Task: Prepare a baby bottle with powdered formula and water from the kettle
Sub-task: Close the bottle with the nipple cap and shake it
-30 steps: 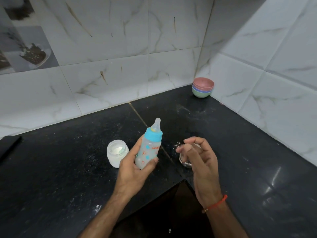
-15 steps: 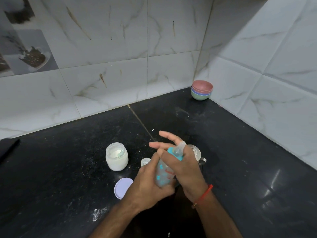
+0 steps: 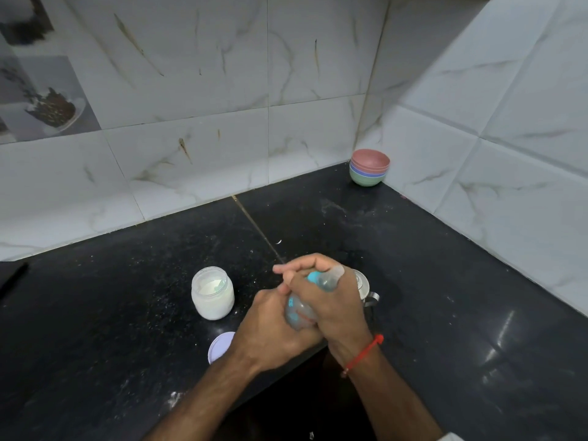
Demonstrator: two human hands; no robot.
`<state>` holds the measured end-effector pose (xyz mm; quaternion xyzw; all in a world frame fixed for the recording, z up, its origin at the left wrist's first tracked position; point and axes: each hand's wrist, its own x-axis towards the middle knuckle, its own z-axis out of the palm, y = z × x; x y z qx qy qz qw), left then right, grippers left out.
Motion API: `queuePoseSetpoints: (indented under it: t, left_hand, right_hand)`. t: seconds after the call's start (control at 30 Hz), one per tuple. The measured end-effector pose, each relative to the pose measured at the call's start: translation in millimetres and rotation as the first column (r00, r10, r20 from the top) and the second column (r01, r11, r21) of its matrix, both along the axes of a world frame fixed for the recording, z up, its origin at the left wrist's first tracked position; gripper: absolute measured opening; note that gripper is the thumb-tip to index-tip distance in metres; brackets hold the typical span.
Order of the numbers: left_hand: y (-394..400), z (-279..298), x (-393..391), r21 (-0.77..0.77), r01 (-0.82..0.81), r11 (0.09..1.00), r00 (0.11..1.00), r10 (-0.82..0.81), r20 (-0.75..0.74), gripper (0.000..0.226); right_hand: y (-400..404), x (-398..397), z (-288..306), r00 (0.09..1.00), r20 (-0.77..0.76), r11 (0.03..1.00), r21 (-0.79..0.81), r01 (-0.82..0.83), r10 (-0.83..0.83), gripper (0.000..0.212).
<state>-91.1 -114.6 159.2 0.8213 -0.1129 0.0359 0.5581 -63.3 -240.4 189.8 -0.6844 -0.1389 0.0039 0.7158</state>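
Both hands (image 3: 305,313) around baby bottle (image 3: 300,310)

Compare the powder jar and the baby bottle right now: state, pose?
The powder jar stands upright on the counter, untouched; the baby bottle is tilted, gripped between the left hand and right hand. The jar is open, its lid beside it; the bottle wears its blue collar and teat.
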Motion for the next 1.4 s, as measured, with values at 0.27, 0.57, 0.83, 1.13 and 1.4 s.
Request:
queuePoseSetpoints:
  t: [0.27,0.57,0.83,1.13,1.4]
  left_hand:
    - [9.0,32.5,-2.2,-0.070,0.340,0.938,0.939,-0.342,-0.030,0.075]
    - [-2.9,26.2,12.7,0.108,0.029,0.994,0.993,-0.041,0.111,0.059]
    - [4.4,38.8,5.0,-0.061,0.415,0.908,0.900,-0.420,-0.116,0.053]
    - [-9.0,27.4,10.3,0.088,-0.079,0.993,0.990,0.068,0.125,0.049]
    - [3.1,11.9,16.4,-0.074,-0.005,0.997,1.000,0.004,-0.019,0.063]
  right_hand:
    - [-33.1,8.6,13.9,0.826,0.163,0.841,-0.049,-0.539,0.540,0.046]
    - [-1.4,-1.0,10.0,0.980,0.169,0.988,0.128,0.088,-0.109,0.013]
    - [-26.6,10.7,17.4,0.819,0.284,0.850,0.026,-0.526,0.498,0.022]
    - [3.3,2.6,24.9,0.967,0.231,0.988,0.137,0.073,-0.104,0.015]
    - [-2.3,1.8,2.7,0.971,0.228,0.995,0.079,0.057,-0.074,0.069]
